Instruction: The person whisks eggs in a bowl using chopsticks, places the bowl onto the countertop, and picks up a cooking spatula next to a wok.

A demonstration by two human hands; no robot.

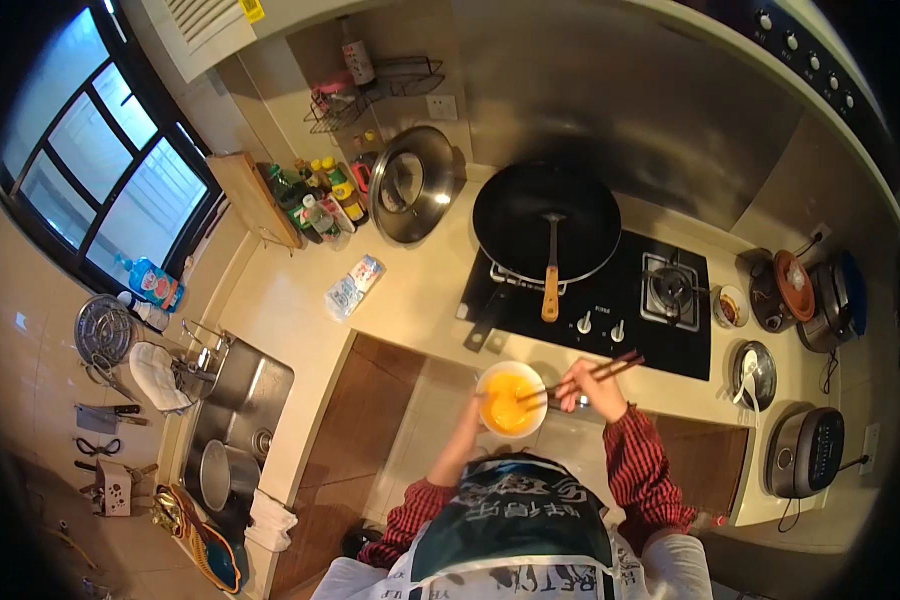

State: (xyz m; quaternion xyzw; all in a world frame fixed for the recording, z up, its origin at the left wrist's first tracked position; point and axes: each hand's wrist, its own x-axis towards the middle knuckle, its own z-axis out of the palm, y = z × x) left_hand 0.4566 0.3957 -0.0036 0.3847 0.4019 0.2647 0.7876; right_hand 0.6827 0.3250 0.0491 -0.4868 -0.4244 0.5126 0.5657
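A white bowl (511, 399) of yellow-orange beaten egg is at the lower middle, in front of the counter edge. My left hand (473, 407) holds its left side, fingers partly hidden by the bowl. My right hand (591, 387) is closed on dark chopsticks (620, 366), whose tips dip into the egg. Beyond the bowl, a black wok (518, 225) sits on the left burner of the black gas stove (610, 300). A spatula with a wooden handle (550, 293) rests in the wok.
A steel sink (275, 376) holds a pot (216, 475) at left. Bottles (315, 212), a large lid (432, 185) and a packet (354, 287) are on the left counter. A small bowl (729, 306), a metal bowl with a spoon (756, 367) and a rice cooker (788, 455) are at right.
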